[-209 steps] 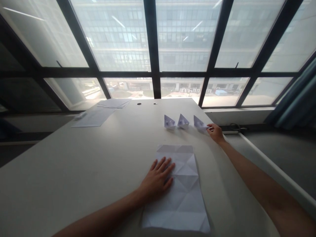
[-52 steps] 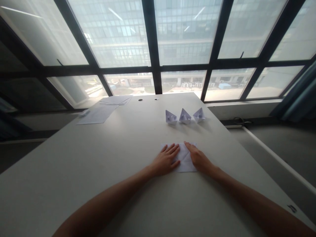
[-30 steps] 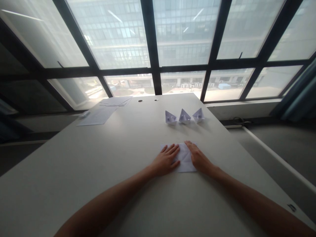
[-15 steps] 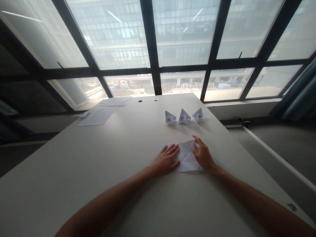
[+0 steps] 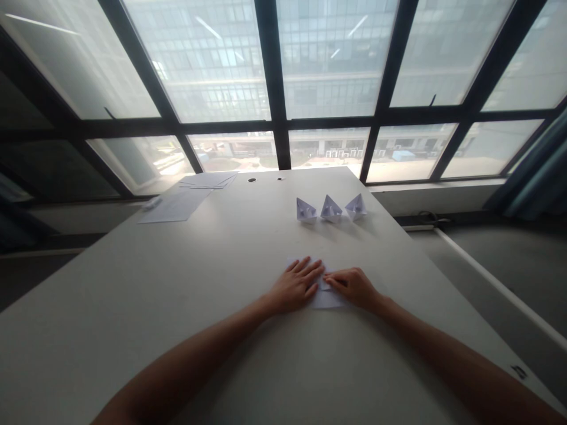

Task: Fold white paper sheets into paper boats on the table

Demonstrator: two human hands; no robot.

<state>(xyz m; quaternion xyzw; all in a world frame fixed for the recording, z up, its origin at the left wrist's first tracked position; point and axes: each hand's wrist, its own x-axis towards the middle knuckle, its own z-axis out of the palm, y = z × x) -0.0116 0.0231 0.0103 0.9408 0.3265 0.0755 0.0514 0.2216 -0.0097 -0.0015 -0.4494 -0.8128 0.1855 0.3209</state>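
Note:
A folded white sheet of paper [image 5: 326, 299] lies on the white table [image 5: 212, 283] in front of me. My left hand [image 5: 296, 285] rests flat on its left part with fingers spread. My right hand [image 5: 353, 287] presses on the sheet's right part, fingers together and pointing left toward the middle crease, where a folded-over corner lies under them. Three small white paper boats [image 5: 331, 209] stand in a row farther back.
Loose white sheets [image 5: 177, 205] lie at the table's far left corner. Two small round holes [image 5: 252, 179] sit near the far edge. Large windows with dark frames [image 5: 274, 88] rise behind the table. A blue curtain [image 5: 531, 177] hangs at right.
Seven seconds ago the sheet lay unfolded and my right hand was by the boats. The paper is folded smaller since. In the last half second my right hand brought the right corner over to the centre.

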